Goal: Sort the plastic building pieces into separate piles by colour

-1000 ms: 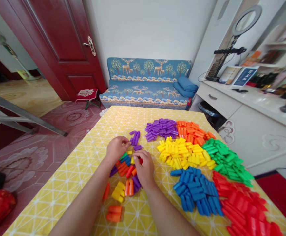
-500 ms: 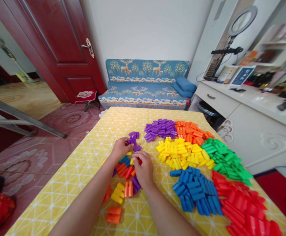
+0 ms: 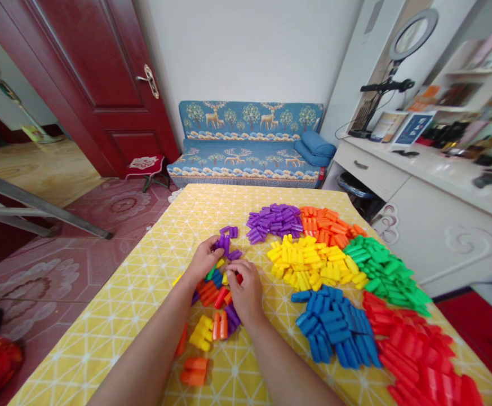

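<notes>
My left hand (image 3: 203, 260) is at the small purple group, its thumb and fingers closed on a short, rounded purple plastic piece (image 3: 226, 245). More purple pieces (image 3: 234, 255) lie just right of its fingertips. Close by, my right hand (image 3: 248, 290) is low over the mixed pile with curled fingers; what they pinch, if anything, is hidden. A red piece (image 3: 239, 278) shows beneath them. Between my forearms lie mixed pieces: red-orange ones (image 3: 209, 294), a yellow cluster (image 3: 202, 332), an orange pair (image 3: 220, 326) and another orange cluster (image 3: 194, 371).
Sorted by colour on the right of the yellow tablecloth (image 3: 153, 270) are purple (image 3: 275, 221), orange (image 3: 326, 225), yellow (image 3: 309, 260), green (image 3: 387, 273), blue (image 3: 338, 327) and red (image 3: 419, 349) heaps. A patterned sofa (image 3: 246, 152) stands beyond the table, a white cabinet (image 3: 448, 225) to the right.
My left hand has shifted slightly left, and the purple piece at its fingertips now stands more upright. My right hand has hardly moved. The whole view has shifted a little.
</notes>
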Available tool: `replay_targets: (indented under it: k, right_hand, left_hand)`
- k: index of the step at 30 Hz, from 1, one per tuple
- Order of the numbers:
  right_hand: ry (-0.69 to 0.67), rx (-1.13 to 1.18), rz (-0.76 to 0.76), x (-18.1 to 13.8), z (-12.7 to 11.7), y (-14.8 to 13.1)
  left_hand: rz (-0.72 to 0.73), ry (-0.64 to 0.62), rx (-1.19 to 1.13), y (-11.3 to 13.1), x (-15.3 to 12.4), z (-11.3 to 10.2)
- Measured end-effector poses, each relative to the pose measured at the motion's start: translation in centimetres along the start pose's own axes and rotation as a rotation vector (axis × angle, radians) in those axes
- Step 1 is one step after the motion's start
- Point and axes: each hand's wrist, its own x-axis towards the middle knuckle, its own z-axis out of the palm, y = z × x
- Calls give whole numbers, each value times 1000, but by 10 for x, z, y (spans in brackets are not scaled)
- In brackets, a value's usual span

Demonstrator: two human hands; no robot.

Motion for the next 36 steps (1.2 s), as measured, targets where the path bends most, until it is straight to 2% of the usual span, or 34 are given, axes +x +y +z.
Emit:
replay_targets:
  k: [8, 16, 21, 28, 34, 36]
  right_hand:
    - [-8, 2, -7, 0, -1, -1]
    - [-10, -17, -3, 1, -1, -2]
    - [-12, -18, -3, 1, -1, -2]
    - [-11, -1, -5, 0, -1, -1]
    - [-16, -4, -12, 0, -1, -1]
    - [-17, -7, -14, 0, -1, -1]
  left_hand:
    - [11, -82, 6, 4, -7, 1]
    - [34, 53, -20, 7, -11, 4]
    - [-45, 78, -136, 6, -11, 7]
    - [35, 203, -18, -4, -6, 6]
    - [-4, 214, 15, -12, 0, 5]
    - [-20, 179, 2, -10, 4, 6]
